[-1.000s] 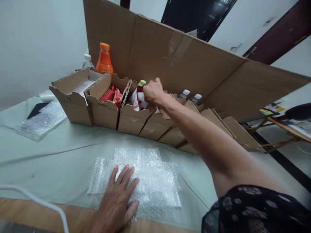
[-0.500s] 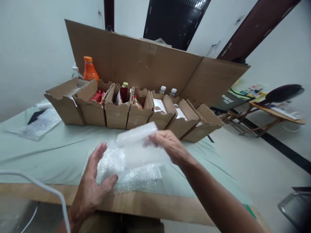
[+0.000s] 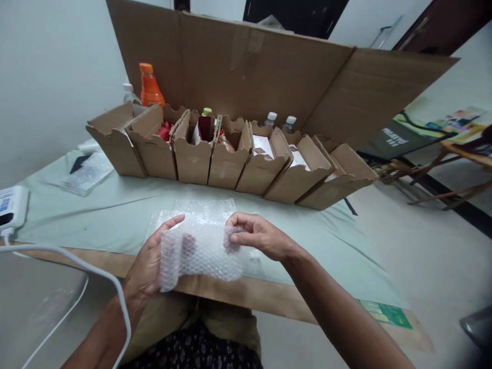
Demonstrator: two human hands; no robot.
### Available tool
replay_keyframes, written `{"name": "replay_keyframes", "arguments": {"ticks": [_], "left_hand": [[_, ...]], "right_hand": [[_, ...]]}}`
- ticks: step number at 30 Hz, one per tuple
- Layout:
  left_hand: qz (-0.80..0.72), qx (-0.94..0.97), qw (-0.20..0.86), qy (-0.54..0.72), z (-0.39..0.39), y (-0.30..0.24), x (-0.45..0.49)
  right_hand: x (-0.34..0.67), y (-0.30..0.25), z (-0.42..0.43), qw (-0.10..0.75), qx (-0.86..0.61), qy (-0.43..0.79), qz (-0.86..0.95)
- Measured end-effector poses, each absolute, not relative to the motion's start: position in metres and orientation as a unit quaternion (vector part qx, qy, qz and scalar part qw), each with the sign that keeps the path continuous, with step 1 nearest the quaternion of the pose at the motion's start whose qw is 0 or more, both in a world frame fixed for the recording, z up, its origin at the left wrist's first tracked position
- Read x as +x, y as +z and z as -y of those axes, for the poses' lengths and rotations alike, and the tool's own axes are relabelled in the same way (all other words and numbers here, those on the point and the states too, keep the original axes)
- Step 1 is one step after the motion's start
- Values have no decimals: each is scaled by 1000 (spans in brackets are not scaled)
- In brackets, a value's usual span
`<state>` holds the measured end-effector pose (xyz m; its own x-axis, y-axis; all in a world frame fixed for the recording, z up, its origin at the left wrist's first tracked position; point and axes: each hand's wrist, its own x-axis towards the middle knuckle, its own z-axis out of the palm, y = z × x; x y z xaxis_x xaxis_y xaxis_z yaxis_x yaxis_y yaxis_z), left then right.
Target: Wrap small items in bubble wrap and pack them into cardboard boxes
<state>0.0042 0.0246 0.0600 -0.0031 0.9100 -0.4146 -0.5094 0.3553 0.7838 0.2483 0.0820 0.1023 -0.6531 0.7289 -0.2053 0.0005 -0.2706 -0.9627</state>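
Note:
A piece of clear bubble wrap (image 3: 209, 261) is stretched between my hands near the front edge of the table. Its left end is curled over and rests in my left hand (image 3: 148, 259), whose fingers pass behind the plastic with the thumb apart at the top. At the upper right edge my right hand (image 3: 263, 236) pinches the wrap between thumb and fingers. Beyond it, another flat bubble wrap sheet (image 3: 205, 206) lies on the pale green cloth (image 3: 300, 230). A small whitish thing below my right hand is too blurred to name.
A row of open cardboard bins (image 3: 192, 166) holding packets spans the back, before a tall cardboard panel (image 3: 284, 72). Behind the bins stands an orange bottle (image 3: 150, 89). More bubble wrap (image 3: 90, 174) lies left. A white cable (image 3: 96, 269) runs from a white device (image 3: 13, 205).
My left hand, earlier apart from the wrap, now holds its left end. The wrap in my right hand has come lower and closer to me. The view has tilted down.

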Motion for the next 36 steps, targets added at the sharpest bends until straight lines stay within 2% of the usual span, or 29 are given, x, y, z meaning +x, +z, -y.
{"name": "replay_keyframes", "arguments": {"ticks": [6, 11, 14, 17, 19, 21, 24, 28, 31, 34, 36], "left_hand": [[-390, 152, 736, 532, -23, 54, -7], [-543, 346, 544, 539, -17, 45, -10], [-580, 418, 448, 537, -23, 45, -21], [-608, 503, 357, 499, -33, 37, -30], [-647, 568, 282, 422, -40, 25, -34], [-680, 620, 210, 329, -47, 9, -38], [-680, 683, 89, 250, -50, -9, -43], [-589, 741, -74, 312, -49, -6, -28], [-505, 792, -76, 333, -51, 1, -2], [-493, 821, -10, 288, -57, -5, 16], [-499, 821, 27, 278, -61, -14, 18]], "right_hand": [[231, 109, -92, 288, -340, 711, 544], [227, 120, -97, 270, -344, 708, 554], [235, 118, -110, 256, -364, 670, 594], [241, 99, -128, 202, -464, 506, 698], [242, 79, -135, 146, -542, 327, 760], [241, 60, -135, 120, -581, 203, 779], [245, 44, -125, 103, -588, 110, 795], [254, 41, -111, 131, -545, 11, 828], [259, 36, -107, 129, -476, 46, 869], [266, 37, -114, 90, -433, 121, 889], [269, 53, -126, 116, -429, 135, 886]]}}
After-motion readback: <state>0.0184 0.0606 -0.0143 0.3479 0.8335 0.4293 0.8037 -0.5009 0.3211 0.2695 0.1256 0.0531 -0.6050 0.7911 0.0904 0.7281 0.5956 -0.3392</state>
